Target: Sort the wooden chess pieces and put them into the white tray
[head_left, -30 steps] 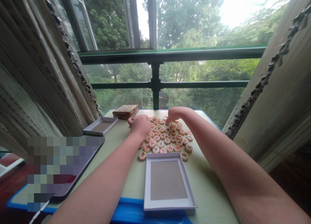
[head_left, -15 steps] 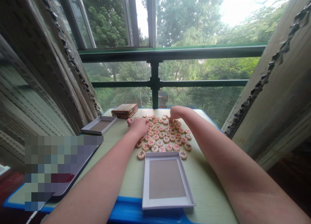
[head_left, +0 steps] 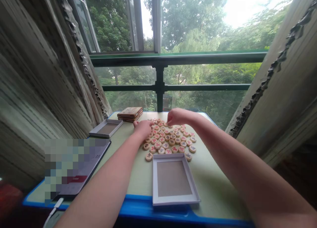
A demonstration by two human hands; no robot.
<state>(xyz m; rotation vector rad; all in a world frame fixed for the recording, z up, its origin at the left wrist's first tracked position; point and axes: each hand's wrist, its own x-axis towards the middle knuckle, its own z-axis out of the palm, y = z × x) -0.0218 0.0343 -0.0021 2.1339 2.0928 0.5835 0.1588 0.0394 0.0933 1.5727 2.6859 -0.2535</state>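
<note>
Several round wooden chess pieces point(head_left: 170, 140) with red and black characters lie face up in a cluster on the pale green table point(head_left: 138, 175). My left hand point(head_left: 143, 128) rests on the cluster's far left edge, fingers curled down over the pieces. My right hand point(head_left: 176, 116) hovers at the cluster's far end, fingertips pinched together on a piece; what it holds is too small to name. An empty white box tray point(head_left: 173, 178) lies close to me, just below the pieces.
A second white box tray point(head_left: 106, 128) sits at the left. A folded wooden board point(head_left: 130, 113) lies at the far left by the window railing point(head_left: 173, 58). A blurred tablet-like device point(head_left: 74, 165) with a cable lies near left. Curtains hang on both sides.
My right hand has shifted a little left along the far end of the pieces. My left hand stays at the left edge. The camera has turned slightly.
</note>
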